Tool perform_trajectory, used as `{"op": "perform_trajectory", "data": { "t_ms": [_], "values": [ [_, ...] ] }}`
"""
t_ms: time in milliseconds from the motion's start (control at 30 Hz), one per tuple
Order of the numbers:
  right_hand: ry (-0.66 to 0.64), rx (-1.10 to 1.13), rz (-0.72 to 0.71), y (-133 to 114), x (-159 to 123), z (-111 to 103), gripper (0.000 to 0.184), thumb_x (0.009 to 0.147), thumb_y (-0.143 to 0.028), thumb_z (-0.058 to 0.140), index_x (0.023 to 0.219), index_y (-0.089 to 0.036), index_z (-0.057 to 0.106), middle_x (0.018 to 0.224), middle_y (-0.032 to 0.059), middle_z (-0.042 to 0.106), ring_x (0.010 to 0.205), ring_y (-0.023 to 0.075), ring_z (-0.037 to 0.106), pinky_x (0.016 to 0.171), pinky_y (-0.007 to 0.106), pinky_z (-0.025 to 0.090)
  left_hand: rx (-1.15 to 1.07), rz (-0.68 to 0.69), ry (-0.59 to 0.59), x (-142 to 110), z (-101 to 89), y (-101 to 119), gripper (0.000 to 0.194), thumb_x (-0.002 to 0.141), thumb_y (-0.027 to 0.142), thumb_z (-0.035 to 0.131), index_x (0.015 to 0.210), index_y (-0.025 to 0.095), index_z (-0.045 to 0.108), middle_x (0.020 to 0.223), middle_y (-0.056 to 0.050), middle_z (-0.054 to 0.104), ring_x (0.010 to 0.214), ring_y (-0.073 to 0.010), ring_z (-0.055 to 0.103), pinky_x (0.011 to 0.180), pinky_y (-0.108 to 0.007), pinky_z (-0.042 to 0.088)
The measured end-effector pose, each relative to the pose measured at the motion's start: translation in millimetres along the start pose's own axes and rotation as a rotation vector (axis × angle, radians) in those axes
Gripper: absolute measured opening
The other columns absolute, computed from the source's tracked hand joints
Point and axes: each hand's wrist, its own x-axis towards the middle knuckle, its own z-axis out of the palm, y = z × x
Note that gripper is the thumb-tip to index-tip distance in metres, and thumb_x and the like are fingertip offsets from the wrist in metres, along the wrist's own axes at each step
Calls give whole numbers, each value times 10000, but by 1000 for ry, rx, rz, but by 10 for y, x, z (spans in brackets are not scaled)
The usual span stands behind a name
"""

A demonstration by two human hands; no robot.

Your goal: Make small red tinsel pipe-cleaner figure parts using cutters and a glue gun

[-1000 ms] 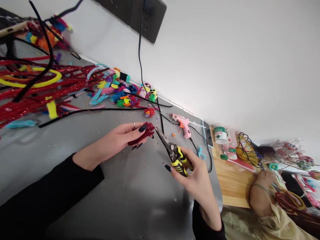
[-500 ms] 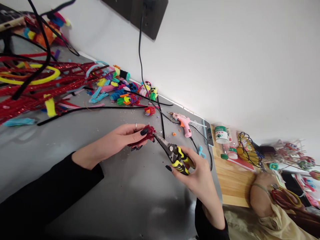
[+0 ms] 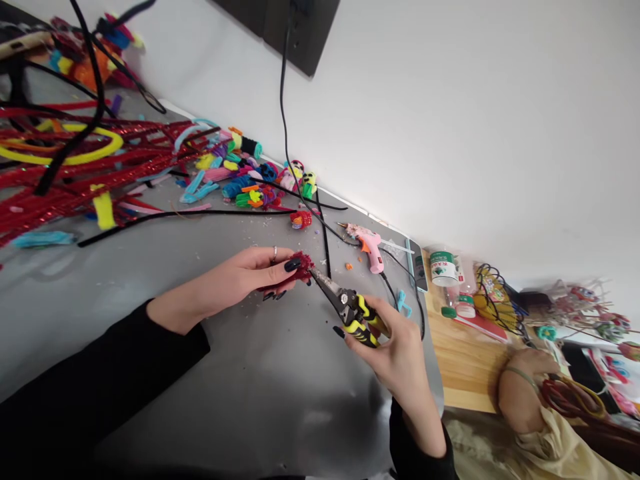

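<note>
Dark red fuzzy pipe-cleaner piece (image 3: 303,264) is pinched between the thumb and fingers of my left hand (image 3: 257,273); part of it is hidden behind the fingers. My right hand (image 3: 395,343) is wrapped round the yellow-and-black handles of a pair of pliers (image 3: 345,300). The pliers' narrow tip points up and left and meets the right end of the red piece. Whether the jaws grip any of it, I cannot tell. Just beyond my left hand lies a small red and orange coil (image 3: 301,219) on the grey table (image 3: 260,393).
Red and black pipe cleaners (image 3: 130,160) heap at the left, beside small colourful figures (image 3: 260,187). A pink glue gun (image 3: 369,247) with a cord lies near the wall, next to a phone (image 3: 419,267). At the right are bottles (image 3: 465,303) and another person's arm (image 3: 523,387).
The pliers in my right hand have moved slightly left and up, from just apart to contact with the red piece. My left hand keeps its hold on it. The view has shifted slightly.
</note>
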Motion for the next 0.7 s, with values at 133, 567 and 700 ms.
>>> {"op": "perform_trajectory", "data": {
  "t_ms": [133,567,700],
  "values": [
    [22,-59,-90,54,-42,22,247,843,-207,691,1083,-207,751,832,8,774,603,138,660,556,204,537,16,8,9,11,-8,-37,511,908,684,752,991,180,775,782,-47,622,704,-175,549,618,-283,453],
    [-30,65,26,-41,-30,33,419,770,-197,661,1172,-169,775,900,33,771,691,142,670,594,211,545,-59,19,-40,8,-13,-42,500,964,647,722,1037,153,759,792,-33,585,706,-152,467,640,-281,381],
    [-26,57,15,-32,-39,29,425,775,-183,670,1185,-177,782,891,26,761,672,133,647,599,213,542,-33,1,-51,2,-10,-22,494,971,648,708,997,156,736,767,-24,560,685,-153,457,621,-288,366]
  ]
}}
